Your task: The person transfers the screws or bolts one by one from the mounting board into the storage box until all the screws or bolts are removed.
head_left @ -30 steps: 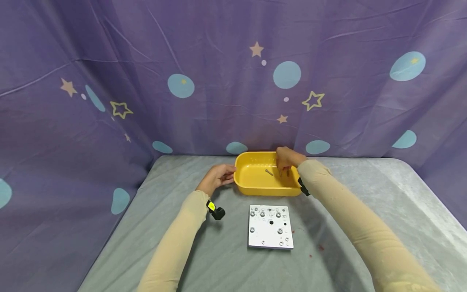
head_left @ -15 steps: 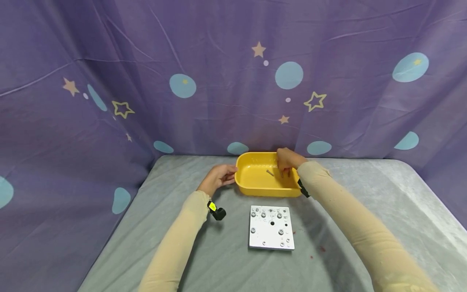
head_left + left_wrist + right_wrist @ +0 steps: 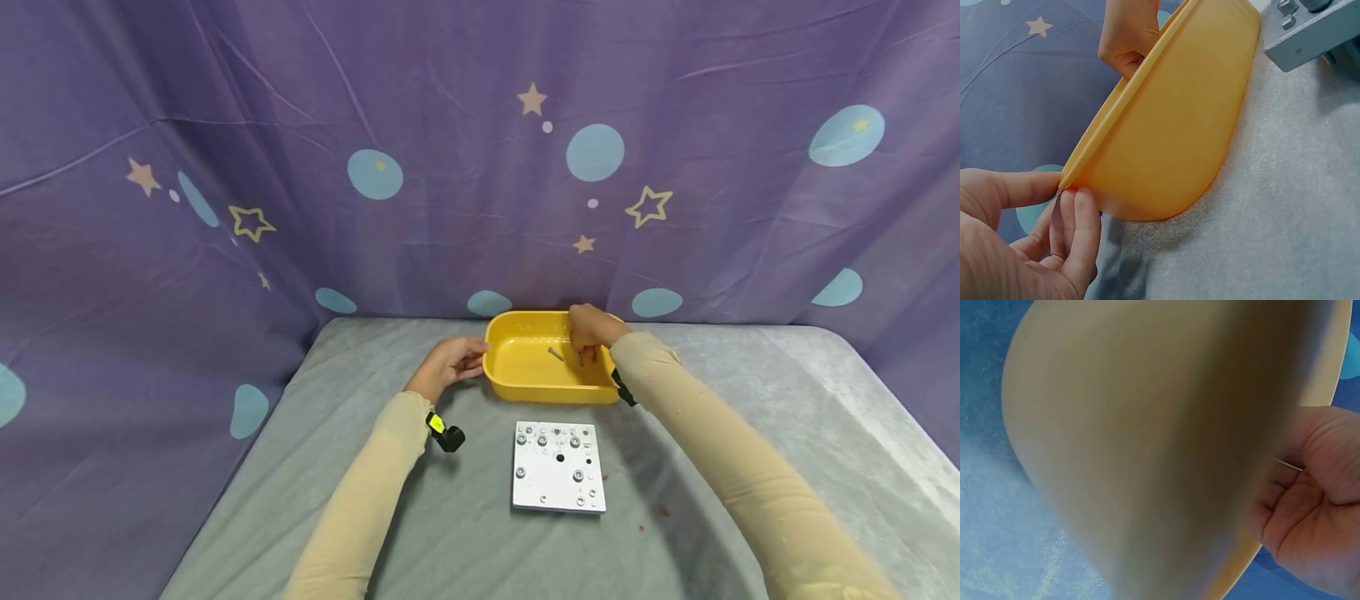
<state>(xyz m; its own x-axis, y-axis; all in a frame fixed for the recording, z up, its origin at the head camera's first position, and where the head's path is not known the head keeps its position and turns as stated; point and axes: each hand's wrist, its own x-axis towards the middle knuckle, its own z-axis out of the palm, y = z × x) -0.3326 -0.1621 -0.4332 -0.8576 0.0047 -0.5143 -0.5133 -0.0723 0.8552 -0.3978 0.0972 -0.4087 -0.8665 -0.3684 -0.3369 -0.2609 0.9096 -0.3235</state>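
Observation:
A yellow plastic tub point(image 3: 525, 392) stands near the back edge of the table. My left hand point(image 3: 453, 362) pinches its left rim, thumb on one side and fingers on the other, as the left wrist view shows at the tub rim point(image 3: 1094, 134). My right hand point(image 3: 588, 329) reaches down into the right part of the tub, fingertips low near the bottom. A small screw point(image 3: 555, 354) lies on the tub floor left of those fingers. In the right wrist view the tub wall hides the right fingertips, and I cannot tell whether they hold anything.
A square silver metal plate point(image 3: 555, 483) with several bolts and holes lies in front of the tub. Grey cloth covers the table point(image 3: 735, 400). Behind it hangs a purple curtain point(image 3: 465, 250) with stars and blue spots. Small reddish specks lie right of the plate.
The right fingers shift slightly inside the tub, and a thin piece beside them shows differently. My left hand keeps its place at the rim; tub and plate stay put.

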